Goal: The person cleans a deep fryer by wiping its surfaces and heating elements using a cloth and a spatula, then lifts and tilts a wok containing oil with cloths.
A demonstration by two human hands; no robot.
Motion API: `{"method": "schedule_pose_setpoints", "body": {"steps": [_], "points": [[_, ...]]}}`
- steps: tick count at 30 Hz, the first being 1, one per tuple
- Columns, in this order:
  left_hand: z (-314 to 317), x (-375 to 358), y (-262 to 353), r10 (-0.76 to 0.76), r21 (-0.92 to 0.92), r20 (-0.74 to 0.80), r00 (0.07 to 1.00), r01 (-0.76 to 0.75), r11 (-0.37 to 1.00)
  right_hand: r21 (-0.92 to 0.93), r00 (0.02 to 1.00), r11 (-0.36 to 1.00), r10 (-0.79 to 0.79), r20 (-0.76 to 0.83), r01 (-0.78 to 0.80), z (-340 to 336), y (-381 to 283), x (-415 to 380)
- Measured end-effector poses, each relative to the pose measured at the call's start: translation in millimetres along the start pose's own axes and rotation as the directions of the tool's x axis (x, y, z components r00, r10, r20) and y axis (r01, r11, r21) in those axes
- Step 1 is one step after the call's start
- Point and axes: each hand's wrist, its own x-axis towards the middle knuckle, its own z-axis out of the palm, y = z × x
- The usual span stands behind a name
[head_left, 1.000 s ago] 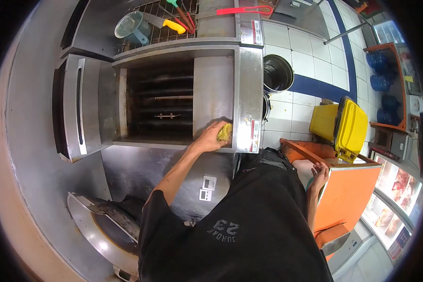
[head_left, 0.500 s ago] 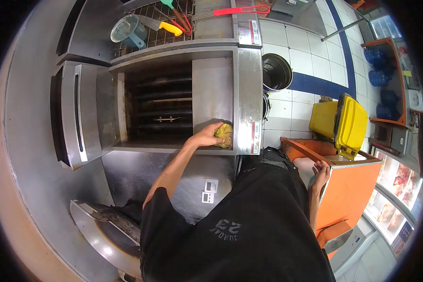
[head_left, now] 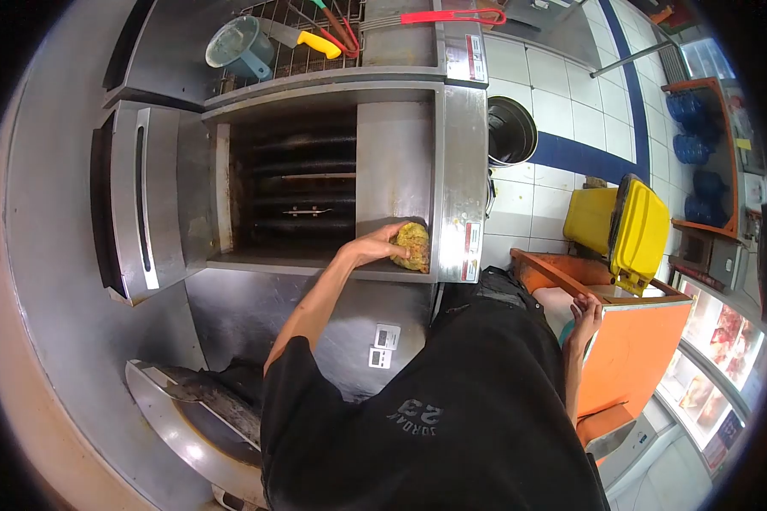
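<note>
Pressed into the near right corner of the fryer-like steel unit is a yellow-green scrubbing pad or cloth [head_left: 412, 248], dirty and crumpled. My left hand [head_left: 375, 246] is closed on it from the left, against the flat steel ledge [head_left: 394, 162]. Dark tubes [head_left: 302, 166] run across the recess left of this ledge. At the right, my right hand [head_left: 585, 320] rests by the corner of the orange box [head_left: 635, 349], its fingers loosely bent and apart, with nothing visible in them.
Beyond the unit, a grey-blue jug [head_left: 240, 49], a yellow-handled knife [head_left: 319, 44] and red-handled tongs lie on a rack. Two white timers [head_left: 383, 345] sit on the near steel top. A black bucket [head_left: 510, 130] and yellow bin [head_left: 635, 226] stand at the right.
The view has shifted slightly, so the unit appears a little farther right. My left hand stays on the pad in the same corner, and more of the pad shows. My right hand has barely moved.
</note>
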Motion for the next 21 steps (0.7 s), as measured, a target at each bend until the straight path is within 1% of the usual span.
{"method": "schedule_pose_setpoints", "body": {"steps": [1, 2, 5, 7, 8, 10, 11, 12, 14, 15, 17, 18, 20, 21], "points": [[0.7, -1.8, 2.4, -0.021, -0.045, -0.009, 1.0, 0.02, 0.999, -0.006, 1.0, 1.0, 0.002, 0.001, -0.002, 0.5, 0.2, 0.7], [-0.5, -0.4, -0.7, -0.021, -0.047, -0.01, 1.0, 0.021, 0.999, -0.007, 1.0, 1.0, 0.003, 0.003, -0.003, 0.8, 0.5, 1.3], [-2.0, 4.0, -7.9, 0.017, 0.002, -0.007, 1.0, -0.017, 1.0, 0.0, 1.0, 1.0, 0.009, 0.0, -0.009, 2.9, -0.8, 0.2], [3.6, 0.3, 2.2, 0.074, 0.262, -0.019, 0.997, -0.067, 0.963, 0.018, 1.0, 1.0, 0.01, 0.007, -0.01, 4.7, -5.4, -2.8], [8.1, -3.3, 7.5, 0.074, 0.263, -0.018, 0.997, -0.066, 0.963, 0.018, 1.0, 1.0, 0.01, 0.005, -0.01, 3.7, -4.4, -2.2], [23.2, -17.7, 26.8, 0.078, 0.519, -0.163, 0.983, 0.018, 0.855, 0.015, 1.0, 1.0, 0.008, -0.006, -0.008, 2.7, -1.7, -0.2], [26.3, -20.2, 27.3, 0.054, 0.516, -0.188, 0.981, 0.052, 0.855, 0.016, 1.0, 1.0, 0.01, -0.008, -0.01, 1.9, -1.5, -0.3], [26.8, -21.3, 28.3, 0.053, 0.518, -0.186, 0.981, 0.053, 0.854, 0.001, 1.0, 1.0, 0.014, -0.003, -0.014, 1.8, -2.3, -0.8], [28.1, -23.5, 29.0, -0.022, 0.389, -0.108, 0.994, 0.062, 0.919, -0.014, 1.0, 1.0, 0.021, 0.0, -0.021, 1.4, -2.0, -0.3], [30.1, -23.9, 26.2, -0.024, 0.39, -0.108, 0.994, 0.065, 0.919, -0.017, 1.0, 0.999, 0.028, 0.003, -0.028, 1.5, -1.1, 0.5], [35.2, -24.5, 14.5, 0.129, 0.466, -0.145, 0.981, -0.048, 0.884, -0.018, 0.999, 0.999, 0.037, 0.008, -0.037, -1.6, 3.1, 2.7], [37.4, -21.8, 7.5, 0.129, 0.469, -0.145, 0.981, -0.047, 0.882, -0.005, 0.999, 1.0, 0.025, 0.021, -0.025, -4.4, 8.3, 6.2], [44.5, -14.0, -3.9, 0.271, 0.6, -0.219, 0.937, -0.089, 0.795, 0.01, 1.0, 1.0, 0.012, 0.028, -0.012, -8.5, 14.2, 8.1], [47.6, -13.9, -2.1, 0.272, 0.604, -0.216, 0.938, -0.091, 0.792, 0.017, 0.999, 1.0, 0.011, 0.037, -0.011, -9.2, 15.2, 8.2]]}}
